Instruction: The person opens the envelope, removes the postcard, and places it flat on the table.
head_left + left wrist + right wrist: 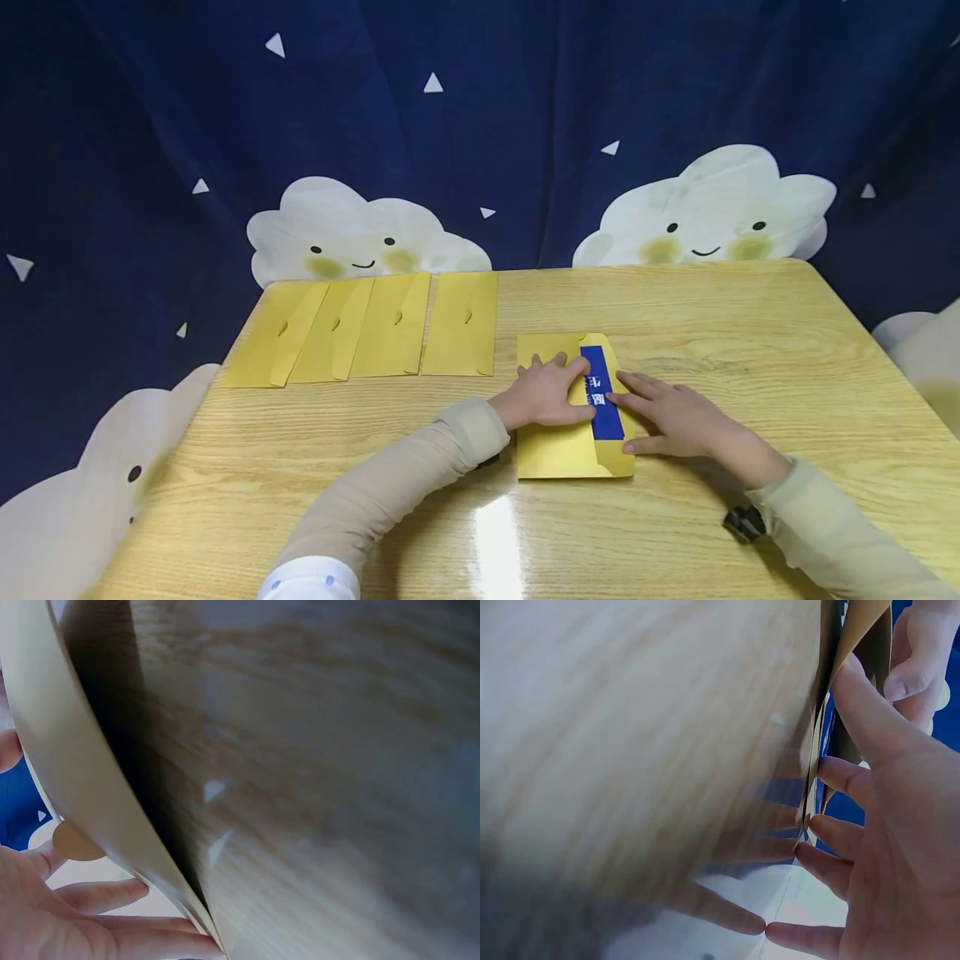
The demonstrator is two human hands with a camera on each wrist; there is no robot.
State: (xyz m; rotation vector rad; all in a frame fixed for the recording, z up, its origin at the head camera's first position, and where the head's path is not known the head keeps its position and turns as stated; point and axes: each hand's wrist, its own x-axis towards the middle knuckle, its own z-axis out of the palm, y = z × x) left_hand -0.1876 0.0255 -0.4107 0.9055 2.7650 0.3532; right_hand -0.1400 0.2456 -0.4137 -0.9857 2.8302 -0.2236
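Note:
A yellow envelope [551, 457] lies on the table with its flap [618, 460] folded out to the right. From its opening shows a strip of a dark blue card or booklet [606, 427] with white print. My left hand [546, 392] rests spread on the envelope body, thumb and forefinger at the opening beside the blue piece. On the other side, my right hand [678, 421] touches the flap and the blue piece with extended fingertips. The right wrist view shows that hand's fingers [829, 866] along the envelope's edge. How deep the blue piece sits inside is hidden.
Several closed yellow envelopes [390, 325] lie in a row at the table's back left, some overlapping. The wooden table [720, 325] ends at a dark blue curtain [525, 108] with white clouds. A dark wrist device [745, 523] sits below the right sleeve.

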